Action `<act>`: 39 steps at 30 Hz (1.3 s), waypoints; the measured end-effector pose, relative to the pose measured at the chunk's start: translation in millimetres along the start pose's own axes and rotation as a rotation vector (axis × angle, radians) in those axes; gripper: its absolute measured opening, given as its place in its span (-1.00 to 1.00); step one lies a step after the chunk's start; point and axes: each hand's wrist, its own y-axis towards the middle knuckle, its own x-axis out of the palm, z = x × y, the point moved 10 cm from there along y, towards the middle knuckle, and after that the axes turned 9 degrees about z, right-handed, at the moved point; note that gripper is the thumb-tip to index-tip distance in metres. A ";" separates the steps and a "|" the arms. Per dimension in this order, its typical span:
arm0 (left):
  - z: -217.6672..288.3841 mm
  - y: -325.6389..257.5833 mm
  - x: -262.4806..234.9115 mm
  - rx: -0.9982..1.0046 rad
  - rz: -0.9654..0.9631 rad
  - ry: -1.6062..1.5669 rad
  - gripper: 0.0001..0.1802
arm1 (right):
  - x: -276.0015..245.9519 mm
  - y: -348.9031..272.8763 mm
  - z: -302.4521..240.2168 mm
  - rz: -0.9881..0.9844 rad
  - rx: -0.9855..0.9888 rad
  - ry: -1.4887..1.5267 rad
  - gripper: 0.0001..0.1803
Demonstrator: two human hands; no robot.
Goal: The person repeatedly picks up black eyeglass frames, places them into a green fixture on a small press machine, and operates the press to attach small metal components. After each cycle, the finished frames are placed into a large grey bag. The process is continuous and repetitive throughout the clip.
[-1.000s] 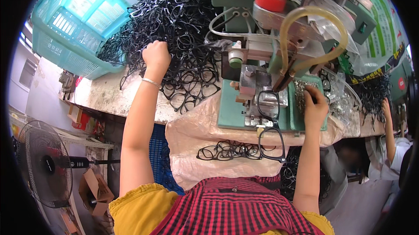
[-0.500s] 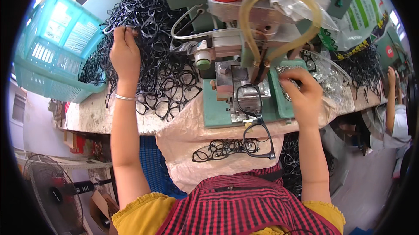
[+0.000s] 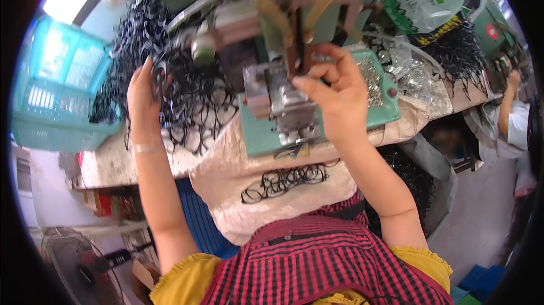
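Note:
My left hand [image 3: 143, 96] is at the near side of a big heap of black eyeglass frames [image 3: 133, 36]. Its fingers close on a black eyeglass frame [image 3: 162, 81], blurred against the heap. My right hand [image 3: 341, 98] is raised at the bench machine, thumb and fingers bent together beside the dark upright tip [image 3: 296, 50]. Whatever lies between those fingertips is too small and blurred to name. Just left of this hand sits the metal fixture block [image 3: 292, 104] on a green base [image 3: 255, 141]. Behind the hand, a green tray [image 3: 388, 104] holds small metal parts.
Several black eyeglass frames [image 3: 283, 180] lie in a row on pale cloth [image 3: 226, 208] before me. A turquoise basket [image 3: 59, 107] stands left of the heap. Clear plastic bags [image 3: 416, 70] lie right of the tray. A fan [image 3: 79, 265] stands lower left; another person's arm [image 3: 508, 101] shows far right.
My right hand has moved left from the parts tray to the machine's tip. My left hand has drawn nearer with a frame. The eyeglass frame hanging from the fixture no longer shows there. The view has shifted.

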 end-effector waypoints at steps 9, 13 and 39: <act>52.0 43.3 42.8 0.151 0.004 0.246 -0.72 | -31.9 -12.7 -20.8 -0.078 -0.161 -0.355 -0.51; 71.5 34.6 28.5 -0.082 0.022 -0.199 -0.72 | -147.2 -15.4 -5.8 0.191 -0.190 -0.900 -0.70; 66.5 -318.4 105.1 1.476 -0.323 0.423 -0.79 | -117.4 -1.7 16.6 0.205 -0.560 -1.221 -0.91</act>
